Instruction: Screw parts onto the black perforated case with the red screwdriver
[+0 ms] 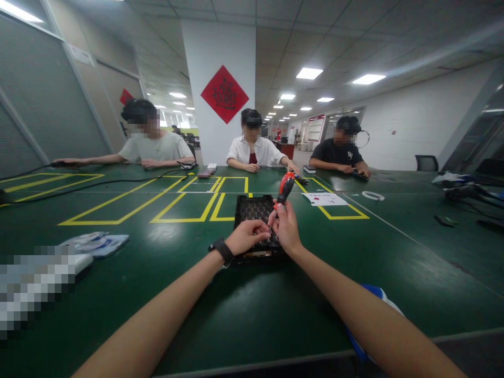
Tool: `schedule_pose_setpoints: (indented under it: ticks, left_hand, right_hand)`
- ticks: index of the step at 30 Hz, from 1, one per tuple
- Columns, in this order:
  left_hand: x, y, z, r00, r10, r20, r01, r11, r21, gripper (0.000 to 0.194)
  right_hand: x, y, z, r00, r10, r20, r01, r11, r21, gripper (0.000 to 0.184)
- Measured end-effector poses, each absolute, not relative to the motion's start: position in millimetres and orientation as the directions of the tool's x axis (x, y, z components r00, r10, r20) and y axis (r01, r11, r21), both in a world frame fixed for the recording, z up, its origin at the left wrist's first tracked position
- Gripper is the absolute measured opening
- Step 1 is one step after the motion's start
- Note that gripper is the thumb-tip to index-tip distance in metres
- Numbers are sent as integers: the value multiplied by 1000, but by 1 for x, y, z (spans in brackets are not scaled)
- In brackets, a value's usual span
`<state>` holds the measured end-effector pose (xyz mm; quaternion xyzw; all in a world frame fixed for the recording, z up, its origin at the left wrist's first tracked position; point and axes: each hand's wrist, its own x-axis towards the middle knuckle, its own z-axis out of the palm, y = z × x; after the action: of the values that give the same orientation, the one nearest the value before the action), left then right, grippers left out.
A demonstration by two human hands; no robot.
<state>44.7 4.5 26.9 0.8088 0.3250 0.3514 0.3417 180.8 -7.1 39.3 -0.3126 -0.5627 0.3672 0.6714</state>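
My right hand [286, 229] grips a screwdriver [285, 188] with a red and black handle. The handle leans up and to the right, and the thin shaft points down into a black box [252, 207] with a gridded inside. Close beside the shaft, my left hand [248, 236] rests over the box with thumb and fingers pinched together near the screwdriver's tip. Whatever lies between those fingertips is too small to make out. A dark band circles my left wrist. Both hands partly cover the box, which stands on the green table.
Three people sit across the green table [177, 299], which carries yellow tape outlines. A white sheet [324, 199] and a white ring [373, 196] lie right of the box. Blue-and-white packets [112, 244] lie at left; a blue-and-white item [374, 292] lies beneath my right forearm.
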Motion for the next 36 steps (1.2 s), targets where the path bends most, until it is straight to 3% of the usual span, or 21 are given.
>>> schedule_pose_setpoints:
  ticks: [8,15,21,27,36]
  left_hand:
    - [43,5,22,488,772,407,329,-594,734,41]
    - [44,7,19,481,802,355,357,-549,756,19]
    - [44,9,20,470,814,341,353,-527,773,19]
    - [43,10,19,457,822,341,278,-496,823,24]
    - [44,11,22,459,869,185,170,-290,942,23]
  right_hand:
    - [182,-3,40,247,793,556,-181,602,-778,28]
    - [181,-5,41,267,780,565,-223,621,-752,26]
    - [182,-7,42,314,756,574,-200,644,-739,27]
    - [182,-8,43,314,744,590,-200,659,-725,26]
    - [183,-11,44,300,729,615,-138,671,-729,25]
